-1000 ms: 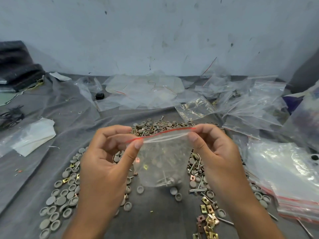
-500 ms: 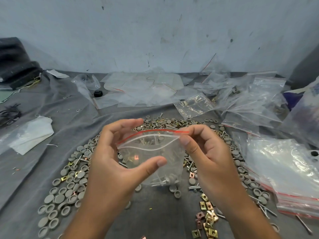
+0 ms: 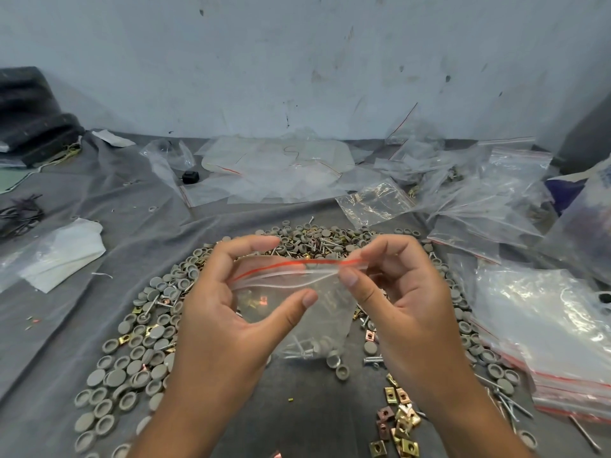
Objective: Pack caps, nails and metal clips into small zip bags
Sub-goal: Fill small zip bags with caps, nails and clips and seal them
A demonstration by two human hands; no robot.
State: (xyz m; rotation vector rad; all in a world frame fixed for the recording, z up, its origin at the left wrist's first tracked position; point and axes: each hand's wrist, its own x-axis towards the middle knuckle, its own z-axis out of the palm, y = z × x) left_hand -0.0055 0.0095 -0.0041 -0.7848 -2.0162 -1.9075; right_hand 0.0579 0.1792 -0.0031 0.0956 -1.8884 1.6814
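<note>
I hold a small clear zip bag (image 3: 317, 312) with a red strip along its mouth, above the grey cloth. My left hand (image 3: 231, 325) grips its left top edge, thumb in front. My right hand (image 3: 403, 292) pinches the right end of the zip strip. Nails and grey caps lie in the bag's bottom. Grey caps (image 3: 132, 365) spread in an arc on the cloth to the left. Brass and copper metal clips (image 3: 398, 421) lie at the lower right, loose nails (image 3: 509, 404) beside them.
A stack of red-striped zip bags (image 3: 562, 352) lies at the right. Loose clear bags (image 3: 463, 200) and plastic sheets (image 3: 277, 170) cover the back of the grey cloth (image 3: 115, 200). A white folded packet (image 3: 62, 256) is at the left, dark bundles at the far left.
The bag's mouth, held flat and taut a second ago, now bows apart on the left side. My left hand slid lower on the bag; my right hand still pinches the strip's right end.
</note>
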